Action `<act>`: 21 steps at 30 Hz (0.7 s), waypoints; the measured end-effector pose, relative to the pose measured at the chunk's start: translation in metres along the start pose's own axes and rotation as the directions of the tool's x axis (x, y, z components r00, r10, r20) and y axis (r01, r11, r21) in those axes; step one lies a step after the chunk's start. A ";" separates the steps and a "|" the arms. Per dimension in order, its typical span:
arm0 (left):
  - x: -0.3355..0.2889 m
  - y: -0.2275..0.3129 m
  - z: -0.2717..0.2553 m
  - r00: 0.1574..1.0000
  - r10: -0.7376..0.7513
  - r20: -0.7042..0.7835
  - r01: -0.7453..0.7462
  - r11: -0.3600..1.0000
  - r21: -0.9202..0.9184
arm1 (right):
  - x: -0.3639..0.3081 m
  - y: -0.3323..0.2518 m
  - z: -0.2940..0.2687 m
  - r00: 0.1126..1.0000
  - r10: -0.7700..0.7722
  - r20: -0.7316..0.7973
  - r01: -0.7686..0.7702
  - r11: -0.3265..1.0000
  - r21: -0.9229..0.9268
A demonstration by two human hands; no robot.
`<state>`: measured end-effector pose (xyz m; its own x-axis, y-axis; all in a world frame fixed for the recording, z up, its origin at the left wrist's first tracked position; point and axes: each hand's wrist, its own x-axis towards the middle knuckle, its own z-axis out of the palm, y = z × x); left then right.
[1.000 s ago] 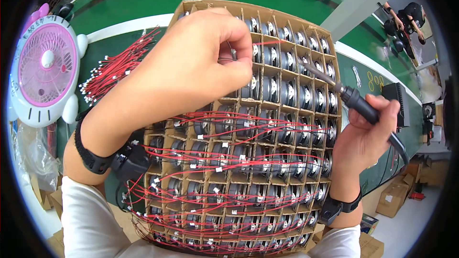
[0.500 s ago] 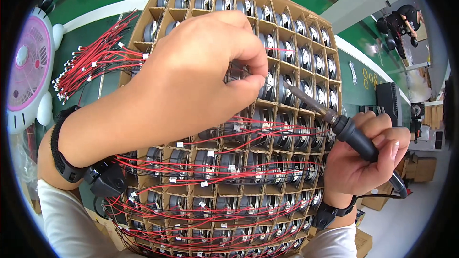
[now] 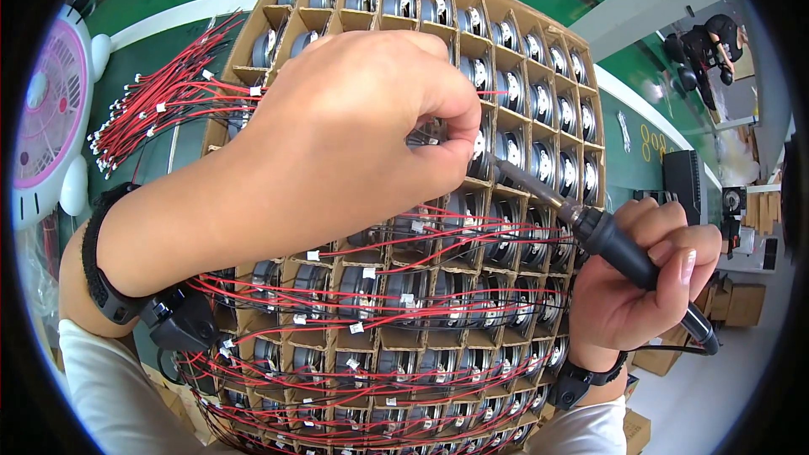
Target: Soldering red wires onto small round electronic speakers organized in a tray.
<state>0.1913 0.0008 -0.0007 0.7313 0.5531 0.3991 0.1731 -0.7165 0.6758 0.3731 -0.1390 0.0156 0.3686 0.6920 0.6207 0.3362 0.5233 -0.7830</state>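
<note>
My right hand [image 3: 649, 278] grips a soldering iron [image 3: 624, 253] with a black handle. Its metal tip points up and left, close to the fingertips of my left hand [image 3: 379, 118] and over a round speaker [image 3: 508, 152]. The left thumb and forefinger are pinched together; what they hold is hidden. Both hands are above a cardboard divider box [image 3: 421, 335] filled with round speakers standing on edge in its cells. A short piece of red wire [image 3: 493, 92] shows beyond the left knuckles. Red and black wires [image 3: 379, 286] with white connectors lie across the nearer rows.
A bundle of red and black leads [image 3: 168, 101] lies left of the box on the green table [image 3: 135, 50]. A pink and white fan [image 3: 55, 109] stands at the far left. On the right are a black device [image 3: 683, 181], yellow rings [image 3: 651, 139] and a person [image 3: 716, 46] farther off.
My left hand and the soldering iron tip have shifted slightly downward, and the tip has come a little to the left. Both hands keep their grip.
</note>
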 end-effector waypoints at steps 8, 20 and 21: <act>0.001 0.004 0.000 1.000 -0.024 0.005 0.024 0.998 0.062 | -0.001 0.001 0.003 0.999 0.022 -0.028 -0.023 0.998 -0.061; 0.004 0.004 0.006 0.999 0.022 -0.035 -0.017 0.990 0.140 | -0.002 -0.001 0.008 0.998 -0.051 0.038 0.056 0.990 -0.129; 0.004 0.004 0.005 0.999 0.025 -0.035 -0.020 0.990 0.141 | -0.002 -0.002 0.008 0.998 -0.053 0.039 0.058 0.989 -0.139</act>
<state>0.1988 -0.0019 0.0003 0.7115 0.5498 0.4375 0.2499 -0.7800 0.5737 0.3648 -0.1370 0.0158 0.3164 0.6822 0.6591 0.4740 0.4881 -0.7328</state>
